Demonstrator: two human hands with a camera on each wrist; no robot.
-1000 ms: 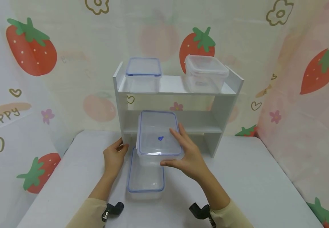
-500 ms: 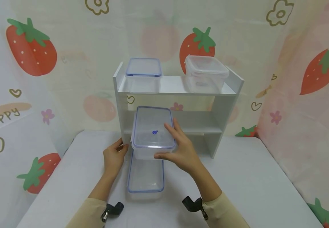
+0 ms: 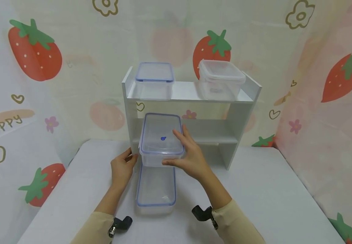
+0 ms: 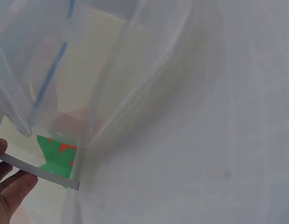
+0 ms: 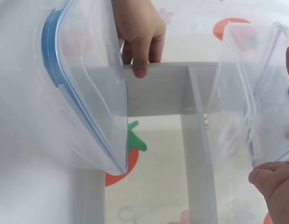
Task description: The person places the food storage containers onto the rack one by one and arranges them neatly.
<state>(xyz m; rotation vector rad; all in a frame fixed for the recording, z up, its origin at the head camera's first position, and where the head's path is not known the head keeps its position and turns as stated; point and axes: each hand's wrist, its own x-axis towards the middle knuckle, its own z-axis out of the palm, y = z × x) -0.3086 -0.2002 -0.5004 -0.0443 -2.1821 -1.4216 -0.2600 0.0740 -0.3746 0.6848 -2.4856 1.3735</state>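
Observation:
My right hand (image 3: pixel 191 156) grips a clear plastic food container (image 3: pixel 160 135) by its right side, thumb at the front wall and fingers along the lid's edge. This container has a blue-rimmed lid with a small blue valve, and it is held at the left part of the middle shelf. Whether its base touches the shelf I cannot tell. With fingers and thumb, my left hand (image 3: pixel 123 169) pinches the front edge of the white shelf unit's (image 3: pixel 129 115) left side panel. In the left wrist view, the panel edge (image 4: pixel 55 179) passes between fingers and thumb.
A second blue-rimmed container (image 3: pixel 156 189) sits on the white table (image 3: pixel 279 203) before the shelf, partly under the held one in view. On the top shelf stand a blue-lidded container (image 3: pixel 154 81) at left and a clear-lidded container (image 3: pixel 221 79) at right.
My right hand has carried the container leftward and slightly upward, toward the shelf unit's left part; the movement is small in the last half second. My left hand stays on the side panel.

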